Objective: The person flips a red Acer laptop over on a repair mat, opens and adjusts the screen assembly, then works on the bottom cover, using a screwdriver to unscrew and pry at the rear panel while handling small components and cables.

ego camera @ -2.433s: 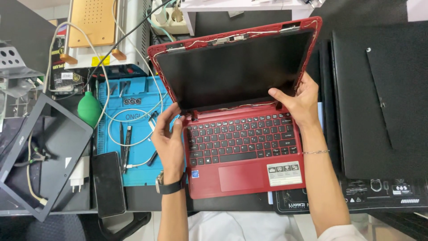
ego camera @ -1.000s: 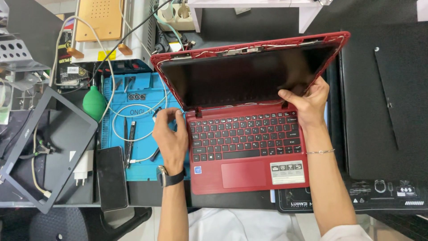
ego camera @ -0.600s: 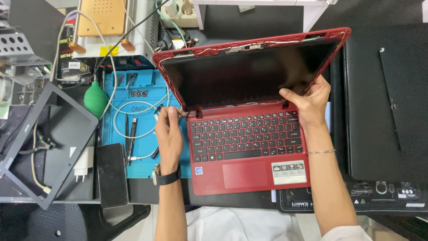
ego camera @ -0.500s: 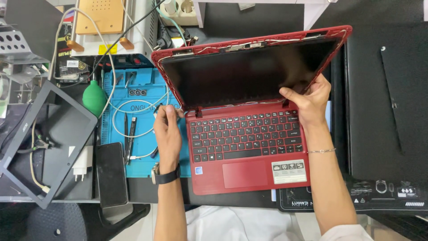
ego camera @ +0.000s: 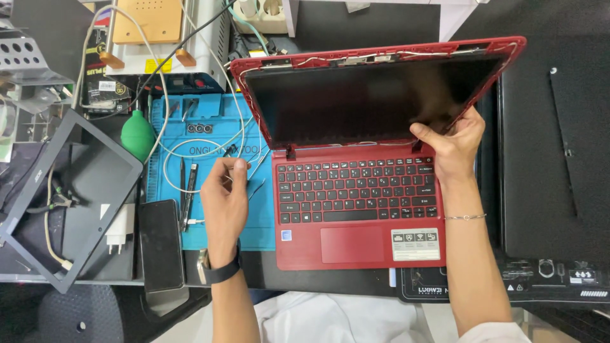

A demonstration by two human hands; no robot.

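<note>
A red laptop [ego camera: 356, 216] lies open in front of me, its dark screen panel [ego camera: 362, 101] without a bezel and thin wires showing along the lid's top edge. My right hand [ego camera: 452, 147] grips the panel's lower right corner, by the right hinge. My left hand [ego camera: 225, 194] hovers over the blue work mat [ego camera: 210, 124] just left of the laptop, fingertips pinched together. Anything held between them is too small to make out. Thin metal tweezers [ego camera: 257, 166] lie right beside those fingertips.
On the mat lie dark hand tools [ego camera: 189, 190] and a looped white cable [ego camera: 170, 166]. A green rubber blower [ego camera: 136, 134], a black phone [ego camera: 161, 244], a white charger [ego camera: 115, 228] and a dark tablet [ego camera: 76, 184] sit to the left. A black closed laptop [ego camera: 559, 146] lies to the right.
My left hand has left the laptop's left hinge area and moved left over the blue mat, with its fingers pinched. My right hand keeps its grip on the screen's lower right corner.
</note>
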